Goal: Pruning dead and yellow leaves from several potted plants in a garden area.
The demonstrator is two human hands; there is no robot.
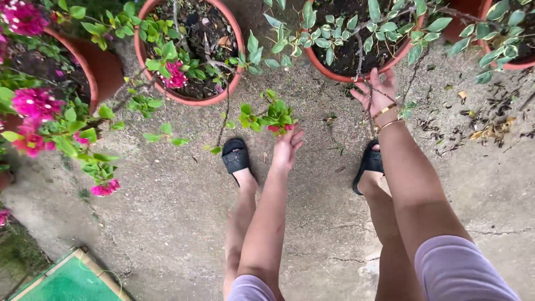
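Head view looks straight down past my arms to bare concrete [184, 223] and my two feet in black slides, the left slide [236, 156] and the right slide [369, 164]. My left hand [288, 146] reaches out low, fingers loosely curled and half open, its tips touching a leafy sprig [270, 114] with a few red-pink bracts at its end; I cannot tell whether I pinch it or only brush it. The sprig hangs on a thin stem that runs up toward the middle pot [192, 97], a terracotta pot with green leaves and a pink bloom [175, 75] inside.

My right hand [379, 92] is stretched farther out, fingers spread and mostly open, among thin bare twigs [368, 97] just below the rim of the right pot [362, 72]. The twigs cross my palm and wrist; whether I grip one I cannot tell. Two gold bangles [387, 117] sit on that wrist.

Pale variegated leaves spread from the right pot. At the left edge a bush [36, 106] of bright magenta flowers leans out of another terracotta pot [95, 72]. A green mesh panel [67, 281] in a wooden frame lies at the lower left corner. Dry leaf litter [490, 131] lies scattered on the concrete at right.
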